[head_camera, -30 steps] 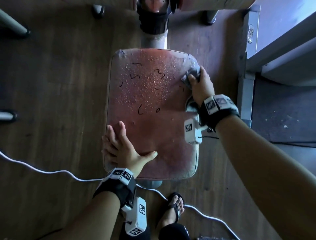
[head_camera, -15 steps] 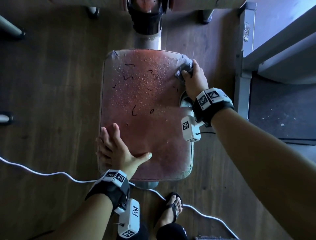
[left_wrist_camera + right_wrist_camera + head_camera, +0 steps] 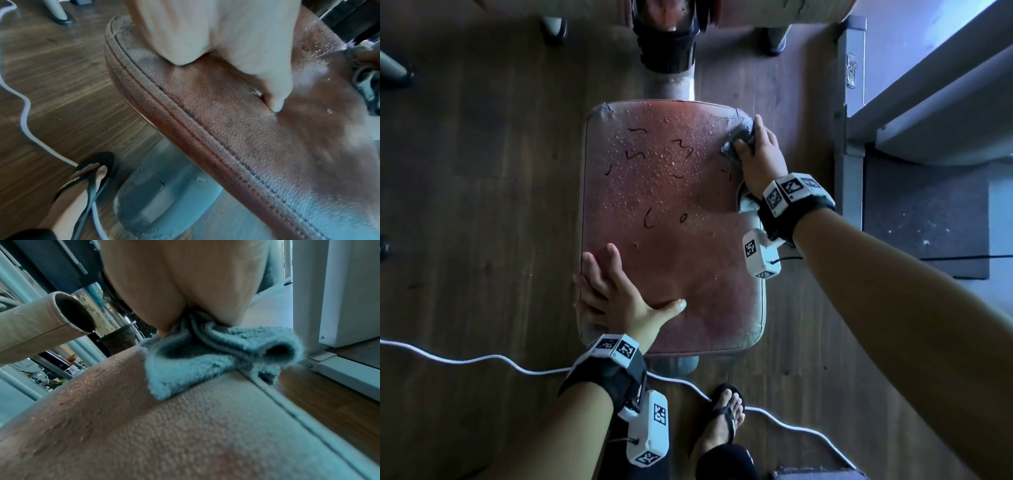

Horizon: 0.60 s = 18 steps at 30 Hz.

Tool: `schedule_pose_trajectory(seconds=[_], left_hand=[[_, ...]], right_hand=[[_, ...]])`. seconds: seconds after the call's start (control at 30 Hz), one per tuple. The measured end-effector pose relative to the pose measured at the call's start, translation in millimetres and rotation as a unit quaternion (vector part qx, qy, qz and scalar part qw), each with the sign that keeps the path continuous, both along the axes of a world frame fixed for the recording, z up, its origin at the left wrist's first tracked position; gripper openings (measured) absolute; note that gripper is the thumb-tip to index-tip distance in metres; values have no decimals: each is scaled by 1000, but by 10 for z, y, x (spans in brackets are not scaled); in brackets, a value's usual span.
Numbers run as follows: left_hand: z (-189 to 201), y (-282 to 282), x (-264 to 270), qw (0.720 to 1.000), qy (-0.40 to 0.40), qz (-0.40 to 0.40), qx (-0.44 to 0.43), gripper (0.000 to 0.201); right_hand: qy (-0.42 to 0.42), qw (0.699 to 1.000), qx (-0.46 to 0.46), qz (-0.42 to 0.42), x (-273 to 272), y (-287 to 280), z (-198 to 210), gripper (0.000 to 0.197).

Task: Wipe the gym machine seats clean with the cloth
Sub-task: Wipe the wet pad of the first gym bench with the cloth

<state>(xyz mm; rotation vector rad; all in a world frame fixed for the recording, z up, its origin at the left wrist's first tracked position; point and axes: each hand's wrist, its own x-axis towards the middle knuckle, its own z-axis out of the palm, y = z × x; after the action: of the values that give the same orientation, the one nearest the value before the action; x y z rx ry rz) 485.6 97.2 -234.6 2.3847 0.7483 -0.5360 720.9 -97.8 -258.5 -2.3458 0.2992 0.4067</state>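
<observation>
Wiping barely begun: right hand [image 3: 760, 154] grip bunching grey cloth [image 3: 739, 137] at far corner of red seat pad [image 3: 671, 274], droplets and dark marks [image 3: 654, 164] remaining, left hand [image 3: 616, 301] flat, bracing near edge.

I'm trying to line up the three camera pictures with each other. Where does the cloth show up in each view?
Head: the cloth is bunched under the right hand at the seat's far right corner.
Left wrist: only a bit of it shows at the right edge.
Right wrist: centre, gripped and resting on the seat beside the edge seam.
Shared landmark: the seat's wet, droplet-covered surface.
</observation>
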Motion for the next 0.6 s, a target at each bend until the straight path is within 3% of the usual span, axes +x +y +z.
schedule_pose_trajectory(seconds=[0.17,0.33,0.47,0.6], left_hand=[[17,73,10,998,42,-47,-7,145],[48,198,-41,998,13,-57,-33,128],[86,420,13,994,-98,7,-49,94],[-35,712,186,981,-180,20,-64,95]], right_hand=[[-50,997,-45,49,-82,6,-52,56],[-72,989,-92,90,81,41,-83,57],[-53,973,-145,169,428,126,-21,53],[-33,946,-192,259,665,336,127,48]])
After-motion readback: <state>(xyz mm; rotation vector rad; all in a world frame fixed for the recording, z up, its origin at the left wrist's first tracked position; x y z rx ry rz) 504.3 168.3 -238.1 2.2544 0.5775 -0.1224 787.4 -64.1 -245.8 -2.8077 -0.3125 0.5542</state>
